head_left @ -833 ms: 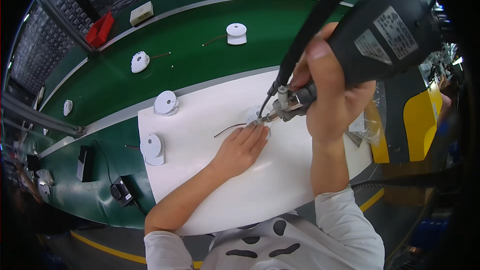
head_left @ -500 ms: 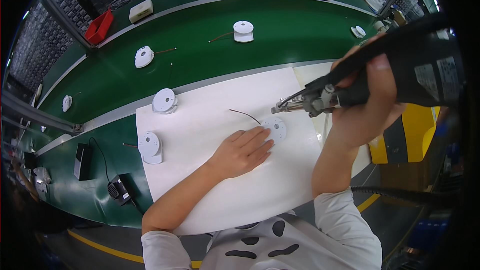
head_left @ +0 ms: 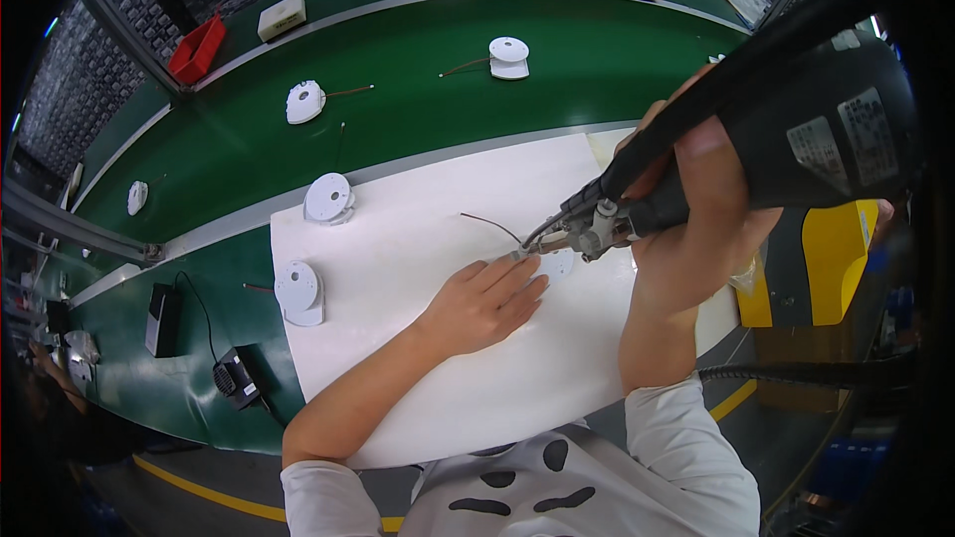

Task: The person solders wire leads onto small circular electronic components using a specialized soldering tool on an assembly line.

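My right hand (head_left: 696,209) grips a black electric screwdriver (head_left: 796,129). Its metal tip (head_left: 557,239) points down at a small white round part (head_left: 557,264) on the white mat (head_left: 418,239). My left hand (head_left: 487,303) lies flat on the mat with its fingertips touching the near edge of that part. A thin dark wire (head_left: 492,227) runs out from the part toward the upper left.
Two more white round parts (head_left: 328,199) (head_left: 296,290) sit at the mat's left edge. Others (head_left: 303,99) (head_left: 509,55) lie on the green conveyor belt (head_left: 418,80). A black adapter (head_left: 236,378) and a black box (head_left: 161,318) rest at lower left; a yellow bin (head_left: 831,259) stands right; red trays (head_left: 194,50) behind.
My right hand swung the screwdriver away to the right, then brought its tip back down over the part. My left hand stayed on the part.
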A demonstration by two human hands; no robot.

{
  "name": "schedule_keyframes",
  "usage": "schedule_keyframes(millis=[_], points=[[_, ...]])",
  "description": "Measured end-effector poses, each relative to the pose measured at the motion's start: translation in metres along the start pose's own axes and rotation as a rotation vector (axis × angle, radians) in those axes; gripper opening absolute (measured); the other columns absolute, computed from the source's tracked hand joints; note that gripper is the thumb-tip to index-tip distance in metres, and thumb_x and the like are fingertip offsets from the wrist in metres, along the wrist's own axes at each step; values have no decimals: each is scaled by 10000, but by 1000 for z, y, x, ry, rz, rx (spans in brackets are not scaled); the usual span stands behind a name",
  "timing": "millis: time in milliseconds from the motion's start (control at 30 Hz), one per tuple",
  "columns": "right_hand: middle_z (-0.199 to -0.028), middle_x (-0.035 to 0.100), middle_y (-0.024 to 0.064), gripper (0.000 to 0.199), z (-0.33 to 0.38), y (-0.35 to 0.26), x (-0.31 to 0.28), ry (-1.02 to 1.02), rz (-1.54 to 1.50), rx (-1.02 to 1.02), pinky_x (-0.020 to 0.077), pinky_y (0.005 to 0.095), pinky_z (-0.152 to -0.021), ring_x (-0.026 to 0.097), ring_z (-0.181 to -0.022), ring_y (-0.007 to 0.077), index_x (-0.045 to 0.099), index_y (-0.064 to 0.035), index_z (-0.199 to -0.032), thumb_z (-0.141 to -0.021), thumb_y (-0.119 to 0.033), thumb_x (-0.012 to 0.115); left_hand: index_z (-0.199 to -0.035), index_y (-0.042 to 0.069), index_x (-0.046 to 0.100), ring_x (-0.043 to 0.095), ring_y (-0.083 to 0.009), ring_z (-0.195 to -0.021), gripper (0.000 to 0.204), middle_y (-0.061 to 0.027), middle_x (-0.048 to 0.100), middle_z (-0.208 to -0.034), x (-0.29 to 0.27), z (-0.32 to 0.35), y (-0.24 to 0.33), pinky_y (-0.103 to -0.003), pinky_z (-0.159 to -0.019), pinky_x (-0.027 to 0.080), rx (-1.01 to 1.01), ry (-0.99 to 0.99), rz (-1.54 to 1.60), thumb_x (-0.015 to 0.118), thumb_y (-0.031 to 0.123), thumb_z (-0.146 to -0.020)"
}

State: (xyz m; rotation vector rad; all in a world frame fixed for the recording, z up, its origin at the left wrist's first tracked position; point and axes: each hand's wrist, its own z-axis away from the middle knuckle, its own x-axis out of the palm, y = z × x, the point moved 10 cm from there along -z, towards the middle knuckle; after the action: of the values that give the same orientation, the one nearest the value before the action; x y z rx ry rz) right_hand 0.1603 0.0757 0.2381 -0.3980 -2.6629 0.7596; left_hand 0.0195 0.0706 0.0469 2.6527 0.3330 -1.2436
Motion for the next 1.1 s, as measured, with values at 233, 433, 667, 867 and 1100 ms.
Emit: schedule_keyframes(millis=[233, 433, 667, 867, 1100], points=[[-865, 685, 178, 230, 5, 8, -3, 21, -11, 22, 469, 255, -473, 578, -506, 167, 646, 54, -1049, -847, -54, 644, -1091, 83, 726, 662, -243, -1120, 335, -96, 680, -1171, 3, 0, -2, -307, -657, 543, -9, -1, 28, 820, 162, -779], [-893, 693, 186, 232, 5, 7, -1, 12, 99, 106, 493, 260, -488, 587, -508, 180, 658, 57, -1046, -846, -58, 643, -1086, 83, 728, 665, -240, -1109, 330, -97, 681, -1164, 2, 1, -3, -309, -667, 553, -23, 1, 41, 820, 155, -776], [-873, 680, 138, 231, 8, 12, 4, -3, 98, 116, 487, 236, -484, 606, -525, 137, 650, 59, -1046, -871, -88, 681, -1074, 72, 731, 668, -244, -1096, 311, -94, 685, -1153, 1, 0, -1, -318, -701, 571, -20, 6, 37, 810, 143, -782], [-883, 675, 85, 217, 9, 23, 7, -25, -5, 104, 482, 246, -497, 624, -546, 134, 630, 38, -1034, -888, -102, 706, -1030, 36, 735, 656, -244, -1067, 259, -128, 670, -1176, -2, 2, 0, -298, -704, 558, 9, 10, 15, 777, 152, -803], [-743, 521, 95, 347, -3, -23, -70, 352, 388, 1, 436, 329, -662, 489, -657, 175, 531, 12, -1143, -931, -263, 526, -1483, -16, 404, 369, -382, -1446, 729, -253, 391, -1544, 5, -24, -91, -497, -1117, 362, -361, -183, -120, 684, 342, -913]])
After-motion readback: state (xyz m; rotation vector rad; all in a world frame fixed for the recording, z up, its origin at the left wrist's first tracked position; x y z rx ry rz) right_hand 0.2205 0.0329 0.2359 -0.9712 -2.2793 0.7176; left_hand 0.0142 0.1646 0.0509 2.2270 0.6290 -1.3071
